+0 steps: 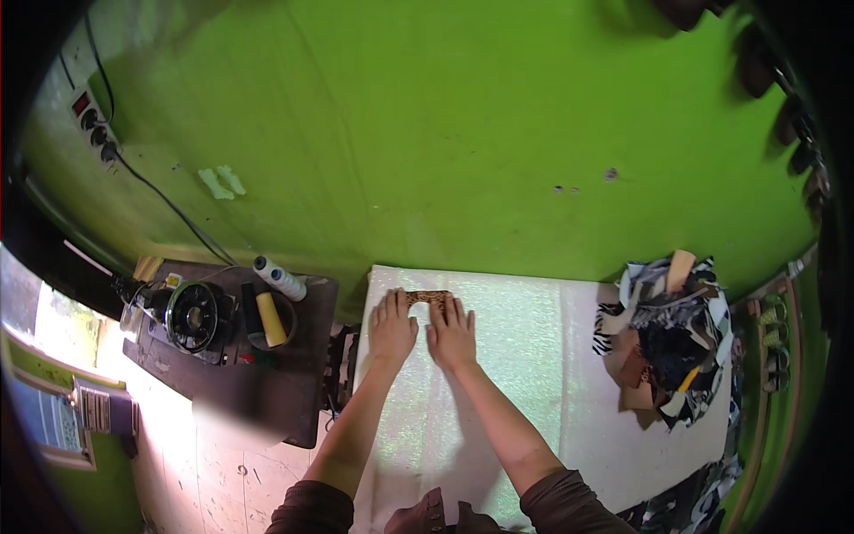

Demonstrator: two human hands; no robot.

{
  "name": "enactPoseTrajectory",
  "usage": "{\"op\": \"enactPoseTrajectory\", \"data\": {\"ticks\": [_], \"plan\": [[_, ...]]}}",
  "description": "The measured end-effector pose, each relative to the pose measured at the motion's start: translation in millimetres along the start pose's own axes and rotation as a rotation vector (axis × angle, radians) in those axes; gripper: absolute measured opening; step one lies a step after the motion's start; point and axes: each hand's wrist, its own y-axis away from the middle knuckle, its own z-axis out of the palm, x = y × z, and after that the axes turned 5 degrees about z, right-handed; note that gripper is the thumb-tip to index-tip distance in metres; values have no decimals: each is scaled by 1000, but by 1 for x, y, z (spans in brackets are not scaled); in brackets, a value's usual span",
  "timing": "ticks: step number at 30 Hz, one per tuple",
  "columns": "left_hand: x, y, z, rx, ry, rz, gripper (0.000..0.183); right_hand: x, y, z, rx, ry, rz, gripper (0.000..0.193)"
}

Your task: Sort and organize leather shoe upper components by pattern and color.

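A small brown-and-black leopard-print piece (pixel 428 295), curved like an arch, lies near the far left part of a table covered in pale, shiny sheeting (pixel 516 356). My left hand (pixel 392 331) rests flat over the piece's left end, fingers stretched forward. Over its right end lies my right hand (pixel 452 334), fingers also outstretched and slightly apart. Only the middle of the piece shows between the hands; its ends are hidden beneath my fingers. Neither hand grips anything.
To the right sits a heap of fabric and leather scraps (pixel 672 343). On the left, a dark sewing table (pixel 267 392) carries a sewing machine (pixel 189 316), a white thread cone (pixel 280 279) and a yellow cone (pixel 270 319). A green wall (pixel 445 160) rises behind.
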Motion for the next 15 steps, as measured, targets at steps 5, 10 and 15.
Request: {"op": "enactPoseTrajectory", "data": {"ticks": [5,10,15], "plan": [[54,31,-18,-63,-53,153,49,21,43,-27,61,-112,-67,49],[113,88,8,-60,92,364,36,65,113,-47,90,-152,-16,44],[177,125,12,-229,169,479,31,109,169,-92,16,-122,70,27]]}}
